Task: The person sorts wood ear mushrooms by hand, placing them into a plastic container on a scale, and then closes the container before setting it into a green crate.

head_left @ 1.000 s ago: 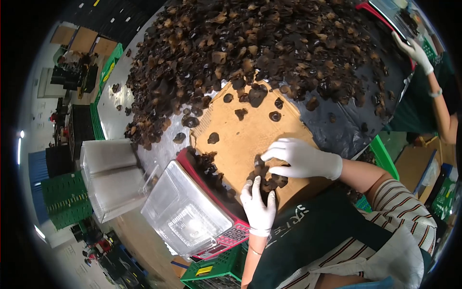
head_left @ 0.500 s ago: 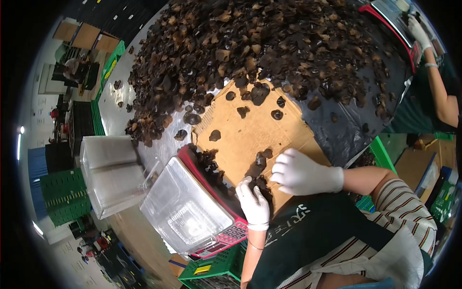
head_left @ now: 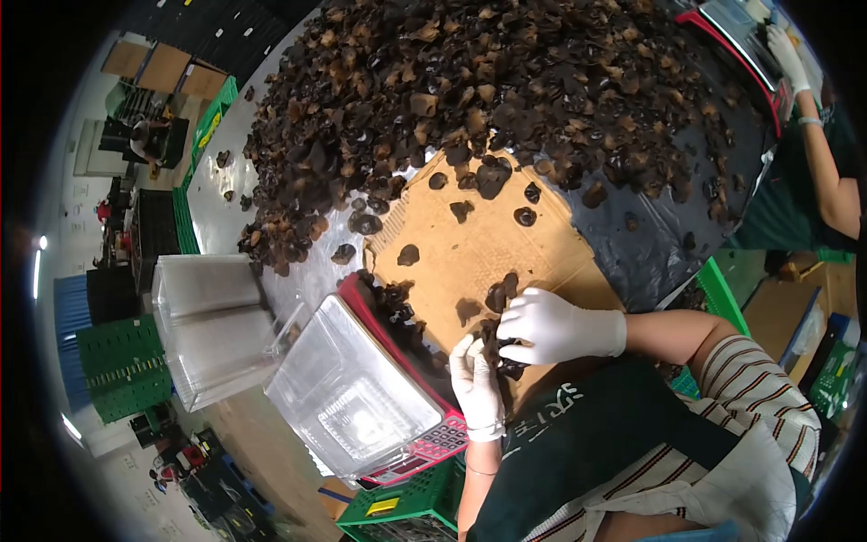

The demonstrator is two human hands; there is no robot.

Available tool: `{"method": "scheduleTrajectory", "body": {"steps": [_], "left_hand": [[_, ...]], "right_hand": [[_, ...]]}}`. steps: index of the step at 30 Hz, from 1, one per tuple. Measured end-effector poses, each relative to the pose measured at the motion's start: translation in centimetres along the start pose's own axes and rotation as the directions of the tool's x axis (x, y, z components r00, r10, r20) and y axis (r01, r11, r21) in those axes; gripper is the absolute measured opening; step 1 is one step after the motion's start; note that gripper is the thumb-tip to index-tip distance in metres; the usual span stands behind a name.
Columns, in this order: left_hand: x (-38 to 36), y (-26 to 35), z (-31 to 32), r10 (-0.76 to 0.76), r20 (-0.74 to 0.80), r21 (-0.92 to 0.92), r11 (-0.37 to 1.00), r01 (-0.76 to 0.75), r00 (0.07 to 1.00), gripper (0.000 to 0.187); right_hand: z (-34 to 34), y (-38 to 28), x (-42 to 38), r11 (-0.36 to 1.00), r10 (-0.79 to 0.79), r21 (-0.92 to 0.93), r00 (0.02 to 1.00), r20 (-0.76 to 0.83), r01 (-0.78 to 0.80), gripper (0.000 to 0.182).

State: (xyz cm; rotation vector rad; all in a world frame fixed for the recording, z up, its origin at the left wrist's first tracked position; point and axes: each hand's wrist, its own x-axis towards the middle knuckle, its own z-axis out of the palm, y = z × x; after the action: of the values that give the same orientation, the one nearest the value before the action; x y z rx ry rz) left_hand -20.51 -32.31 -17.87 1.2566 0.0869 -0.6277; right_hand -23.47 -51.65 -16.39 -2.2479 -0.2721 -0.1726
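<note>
Both my hands wear white gloves and meet low over the cardboard sheet [head_left: 533,248], near my apron. Dark wood ear mushrooms [head_left: 490,340] are bunched between them. My left hand [head_left: 475,384] has its fingers closed at the left side of this bunch. From the right, my right hand [head_left: 562,328] curls its fingers onto the same pieces. More wood ears [head_left: 502,293] lie on the cardboard just beyond my fingertips. Left of my left hand is a red-framed scale [head_left: 438,436] with a clear plastic box [head_left: 352,388] on its top.
A big heap of wood ears [head_left: 488,86] covers the far side of the table. Nested clear plastic boxes [head_left: 212,316] stand at the left. A green crate [head_left: 397,506] sits below the scale. At the upper right, a co-worker's gloved hand [head_left: 787,59] is beside another scale [head_left: 736,59].
My right hand has moved slightly left and down onto the mushrooms by my left hand. Pieces on the cardboard near my fingers have shifted, with one now lying apart at the left.
</note>
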Motion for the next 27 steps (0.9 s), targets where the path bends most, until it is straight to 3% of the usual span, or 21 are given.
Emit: {"method": "scheduleTrajectory", "body": {"steps": [6, 10, 12, 14, 16, 17, 20, 21, 22, 24, 25, 27], "left_hand": [[0.2, 0.2, -0.1, 0.030, -0.048, 0.095, 0.995, -0.025, 0.998, 0.030], [0.2, 0.2, -0.3, 0.069, -0.091, 0.188, 0.981, -0.051, 0.993, 0.028], [0.4, 0.3, -0.4, 0.135, -0.118, 0.284, 0.954, -0.097, 0.984, 0.029], [0.6, 0.7, -0.2, 0.203, -0.133, 0.377, 0.916, -0.140, 0.970, 0.031], [1.0, 1.5, 0.6, 0.268, -0.132, 0.463, 0.868, -0.180, 0.954, 0.032], [1.2, 1.5, 0.5, 0.227, -0.145, 0.474, 0.870, -0.134, 0.963, 0.039], [2.5, 1.7, 1.5, 0.322, -0.004, 0.695, 0.682, -0.228, 0.947, 0.048], [3.0, 1.8, 1.6, 0.359, 0.171, 0.845, 0.426, -0.324, 0.918, 0.058], [3.6, 1.7, 2.5, 0.387, 0.249, 0.874, 0.306, -0.378, 0.888, 0.064], [4.3, 2.1, 4.2, 0.319, 0.432, 0.862, 0.128, -0.490, 0.843, 0.072], [4.2, 2.0, 4.8, 0.252, 0.447, 0.872, 0.091, -0.481, 0.858, 0.078], [3.8, 1.9, 5.4, 0.225, 0.560, 0.823, -0.036, -0.567, 0.798, 0.069]], "right_hand": [[-2.7, 0.6, 0.2, 0.992, 0.086, 0.093, 0.995, 0.044, -0.089, 0.014], [-6.1, 1.9, -0.9, 0.986, 0.029, 0.167, 0.999, -0.034, -0.023, 0.011], [-10.0, 2.1, -1.7, 0.971, 0.018, 0.238, 0.997, 0.069, -0.034, 0.013], [-14.4, 1.8, -3.2, 0.979, 0.026, 0.185, 0.955, 0.294, -0.084, 0.021], [-16.8, 1.2, -4.9, 0.915, 0.135, 0.269, 0.857, 0.498, -0.300, 0.027], [-17.5, 1.0, -5.3, 0.926, 0.156, 0.214, 0.833, 0.531, -0.310, 0.027], [-16.3, 0.2, -5.2, 0.938, 0.330, -0.193, 0.914, 0.235, -0.289, 0.025], [-14.8, 0.7, -4.6, 0.924, 0.253, -0.317, 0.964, 0.088, -0.213, 0.020], [-13.2, 1.3, -3.9, 0.900, 0.294, -0.349, 0.955, 0.041, -0.262, 0.014], [-9.8, 3.2, -2.8, 0.912, 0.198, -0.365, 0.980, -0.014, -0.189, 0.013], [-8.1, 3.9, -2.2, 0.937, 0.162, -0.308, 0.986, -0.044, -0.167, 0.020], [-5.1, 4.4, -1.1, 0.935, 0.063, -0.344, 0.993, -0.097, -0.093, 0.024]]}}
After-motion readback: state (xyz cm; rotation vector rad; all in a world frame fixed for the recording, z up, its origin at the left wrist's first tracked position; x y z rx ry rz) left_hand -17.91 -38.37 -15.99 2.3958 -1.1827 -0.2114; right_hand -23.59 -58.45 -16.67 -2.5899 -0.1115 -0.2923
